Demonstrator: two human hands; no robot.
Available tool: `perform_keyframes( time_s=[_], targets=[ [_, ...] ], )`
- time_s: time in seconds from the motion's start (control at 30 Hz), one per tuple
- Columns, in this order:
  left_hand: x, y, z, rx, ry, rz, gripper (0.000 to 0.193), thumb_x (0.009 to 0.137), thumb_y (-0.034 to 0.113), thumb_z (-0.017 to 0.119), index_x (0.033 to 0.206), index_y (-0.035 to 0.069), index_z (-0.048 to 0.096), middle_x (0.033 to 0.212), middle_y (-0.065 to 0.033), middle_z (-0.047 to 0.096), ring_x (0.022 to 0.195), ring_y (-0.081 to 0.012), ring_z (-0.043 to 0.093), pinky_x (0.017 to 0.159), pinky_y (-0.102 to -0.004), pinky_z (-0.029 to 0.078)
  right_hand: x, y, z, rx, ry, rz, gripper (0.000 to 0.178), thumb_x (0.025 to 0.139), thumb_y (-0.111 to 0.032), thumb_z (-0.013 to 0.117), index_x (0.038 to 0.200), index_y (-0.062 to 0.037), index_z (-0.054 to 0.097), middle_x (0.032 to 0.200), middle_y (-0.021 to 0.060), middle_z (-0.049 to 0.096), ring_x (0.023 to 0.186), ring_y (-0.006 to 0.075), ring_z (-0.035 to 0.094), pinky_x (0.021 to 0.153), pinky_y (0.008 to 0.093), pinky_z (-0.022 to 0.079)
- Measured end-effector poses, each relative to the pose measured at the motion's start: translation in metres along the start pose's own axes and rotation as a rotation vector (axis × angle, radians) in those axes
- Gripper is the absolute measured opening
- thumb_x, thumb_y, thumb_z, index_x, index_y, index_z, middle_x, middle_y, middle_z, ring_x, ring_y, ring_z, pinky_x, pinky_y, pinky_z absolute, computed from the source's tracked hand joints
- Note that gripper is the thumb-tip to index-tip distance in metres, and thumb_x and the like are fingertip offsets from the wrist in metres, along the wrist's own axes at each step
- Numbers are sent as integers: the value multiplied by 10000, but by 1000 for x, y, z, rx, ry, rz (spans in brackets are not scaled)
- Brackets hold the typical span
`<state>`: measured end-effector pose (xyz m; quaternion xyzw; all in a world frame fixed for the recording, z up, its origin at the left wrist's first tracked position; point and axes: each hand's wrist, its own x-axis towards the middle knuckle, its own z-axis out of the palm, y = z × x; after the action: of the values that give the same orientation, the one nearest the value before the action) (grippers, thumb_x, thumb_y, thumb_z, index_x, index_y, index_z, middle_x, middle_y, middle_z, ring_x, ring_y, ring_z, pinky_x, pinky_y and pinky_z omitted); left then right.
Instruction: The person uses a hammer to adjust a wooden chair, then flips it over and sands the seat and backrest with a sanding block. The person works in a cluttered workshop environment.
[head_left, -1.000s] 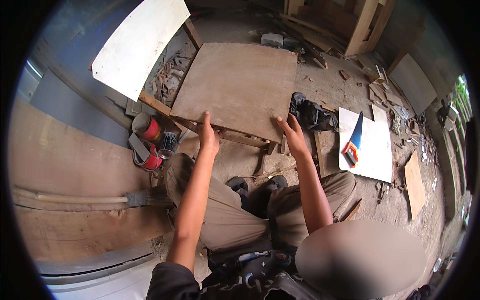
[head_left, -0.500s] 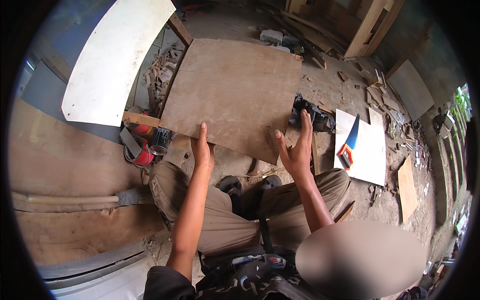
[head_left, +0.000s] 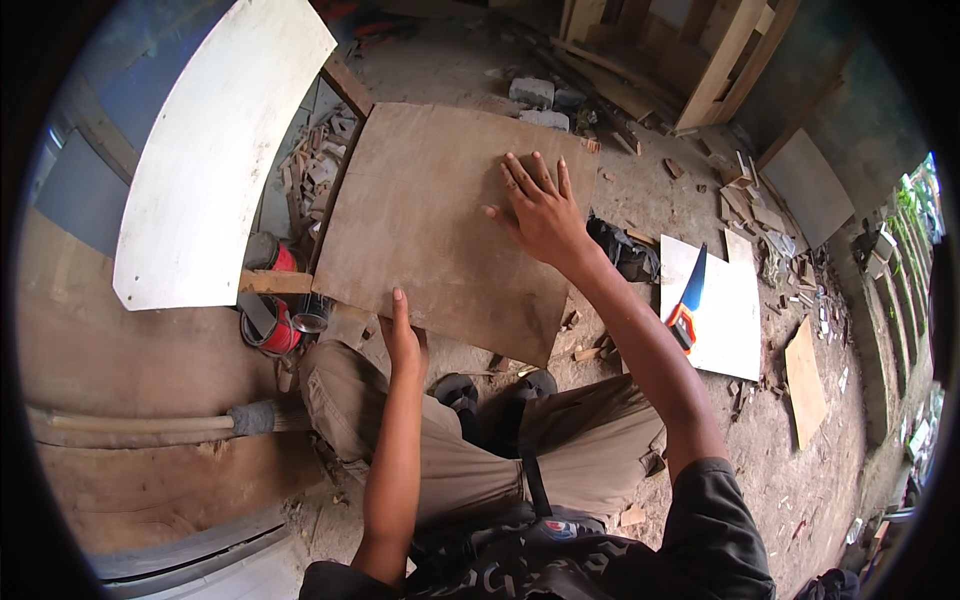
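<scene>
A brown plywood sheet (head_left: 430, 210) lies in front of my knees, its left side along a dark wooden frame. My left hand (head_left: 402, 340) grips its near edge, thumb on the upper face and fingers hidden underneath. Over the right half of the sheet, my right hand (head_left: 540, 215) is spread with its palm down; it looks to be resting on the surface. A white curved-looking panel (head_left: 215, 160) sits left of the plywood, on a wooden bar (head_left: 275, 282) of the frame.
A handsaw (head_left: 688, 305) with a blue blade and orange handle lies on a white board (head_left: 725, 330) at right. Red paint cans (head_left: 268, 330) stand left of my knee. A broom (head_left: 200, 423), concrete blocks (head_left: 532, 93), a black bag (head_left: 622, 250) and wood scraps surround me.
My right hand has moved from beside the sheet's near right corner up and left over its face. My left hand stays at the near edge. The view has shifted slightly.
</scene>
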<state>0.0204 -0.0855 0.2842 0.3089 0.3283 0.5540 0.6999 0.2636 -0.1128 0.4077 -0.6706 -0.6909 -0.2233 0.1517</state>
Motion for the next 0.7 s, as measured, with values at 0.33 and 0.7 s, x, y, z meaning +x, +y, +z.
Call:
perform_keyframes(
  time_s=[0.33,0.7],
  targets=[
    [-13,3,-5,53,75,-43,747,901,435,653,1454,66,311,1424,-90,417,1273,-242,440,1050,-411,373,-7,54,-13,-62,118,305,752,928,-514,521,1447,2,348,1515,261,285,1443,398,205,1153,610,104],
    [5,39,2,404,-18,-203,734,859,467,701,1382,56,392,1273,-86,537,1131,-221,562,796,-396,544,-11,66,26,1306,185,1020,640,843,-482,721,1193,36,585,1014,95,653,903,172,615,794,312,499]
  ],
)
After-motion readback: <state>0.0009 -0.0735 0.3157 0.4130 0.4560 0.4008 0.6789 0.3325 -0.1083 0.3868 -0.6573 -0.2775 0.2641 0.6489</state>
